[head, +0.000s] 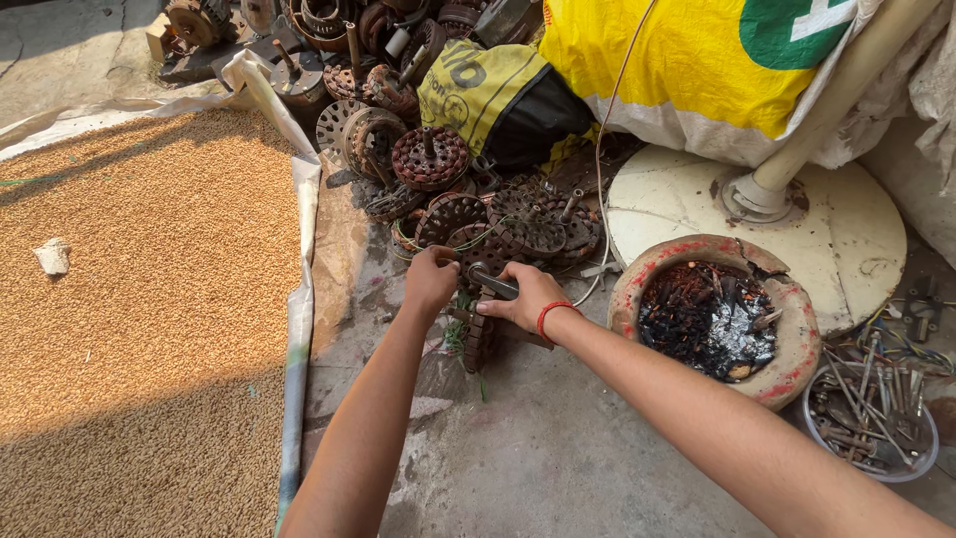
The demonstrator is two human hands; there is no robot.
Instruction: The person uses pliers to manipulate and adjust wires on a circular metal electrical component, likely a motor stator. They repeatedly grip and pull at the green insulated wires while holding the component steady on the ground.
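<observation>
I have my left hand (430,282) clamped on a rusty motor rotor (480,334) standing on the concrete floor (558,448), right hand (523,299) gripping a metal tool (495,284). I'd brace the rotor firmly and keep the fingers behind the tool's tip.

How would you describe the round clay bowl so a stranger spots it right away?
Find the white round base under the pole. Against its near edge sits the clay bowl, red-rimmed and full of ash, unlike the bowl of metal rods beside it.

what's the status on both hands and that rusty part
Left hand grip closed on rusty rotor. Right hand closed on metal tool. Rotor pile crowds behind.
</observation>
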